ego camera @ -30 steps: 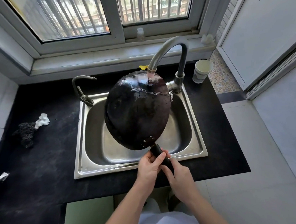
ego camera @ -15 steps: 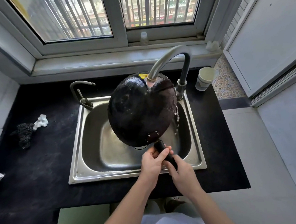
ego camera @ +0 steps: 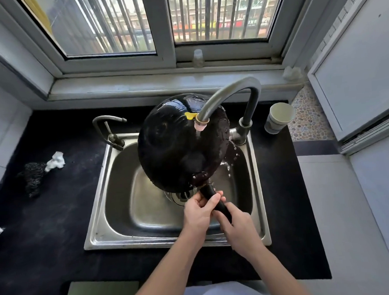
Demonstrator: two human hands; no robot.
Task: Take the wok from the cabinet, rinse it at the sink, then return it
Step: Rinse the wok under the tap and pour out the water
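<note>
Hands first: we are logging the left hand [ego camera: 199, 211] and the right hand [ego camera: 240, 227] as both curled round the black handle [ego camera: 214, 199] of the wok [ego camera: 180, 145]. The left hand is nearer the bowl and the right hand is behind it, at the handle's end. Both are hovering over the front half of the sink [ego camera: 96, 220].

The wok is hanging tilted over the sink's back half, with its dark rounded underside facing the camera. The faucet [ego camera: 229, 91] spout is overlapping the wok's back in this view. Water is dripping off the rim toward the sink's right wall.

We are reading the handle's long axis as running from the sink's front edge up and back toward its rear. That is putting the bowl beyond and above the hands.

We are judging the rinse as under way, with the return to the cabinet not yet begun. Any coming turn of the bowl is depending on a roll about that axis, with the left hand nearer the load.
</note>
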